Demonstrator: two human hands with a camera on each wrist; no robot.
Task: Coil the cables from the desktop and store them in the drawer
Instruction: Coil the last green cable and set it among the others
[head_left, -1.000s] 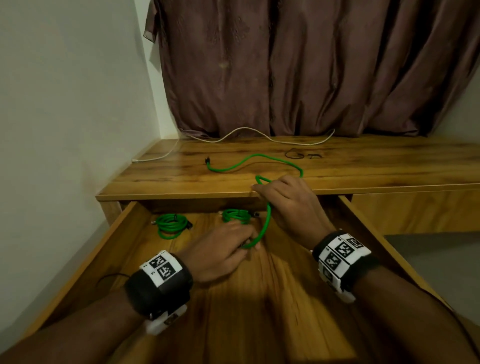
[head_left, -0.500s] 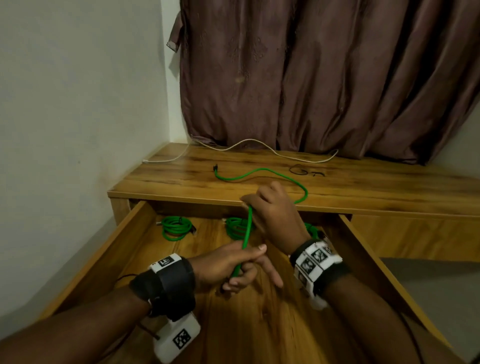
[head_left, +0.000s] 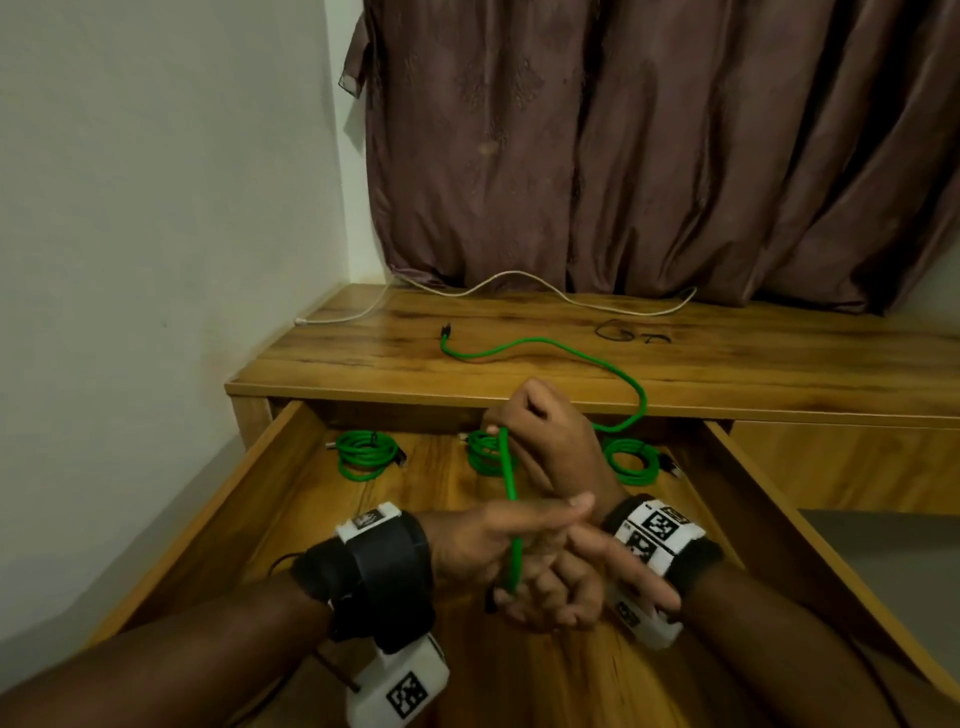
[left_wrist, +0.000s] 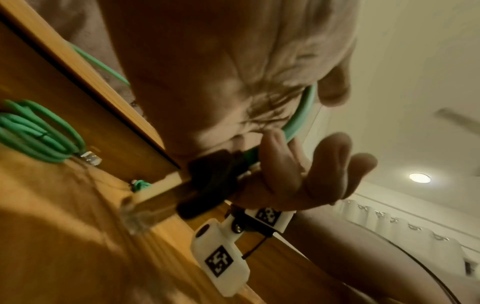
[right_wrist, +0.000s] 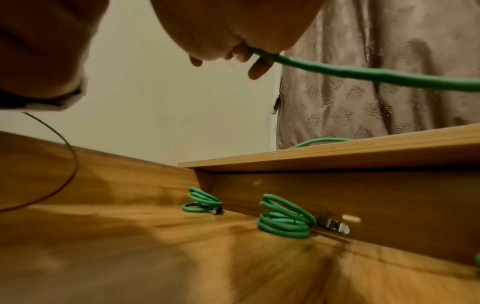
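Note:
A loose green cable (head_left: 524, 347) snakes over the wooden desktop (head_left: 779, 379), drops off the front edge and runs taut between my hands over the open drawer (head_left: 218, 514). My right hand (head_left: 540, 436) pinches it just below the desk edge, seen too in the right wrist view, where the cable (right_wrist: 363, 76) leaves the fingers (right_wrist: 255, 67). My left hand (head_left: 519, 556), nearer me, grips the cable's lower end between thumb and curled fingers, one finger stretched out. Three coiled green cables (head_left: 366, 457) (head_left: 483, 457) (head_left: 631, 460) lie along the drawer's back.
A white cable (head_left: 519, 280) and a small black cable (head_left: 618, 332) lie at the back of the desktop, below a brown curtain (head_left: 649, 156). A wall (head_left: 156, 208) closes off the left. The drawer's side walls flank my arms.
My left hand drew the cable's end back toward me and turned sideways. The right hand lifted off the desk edge, and the cable now runs straight between both hands.

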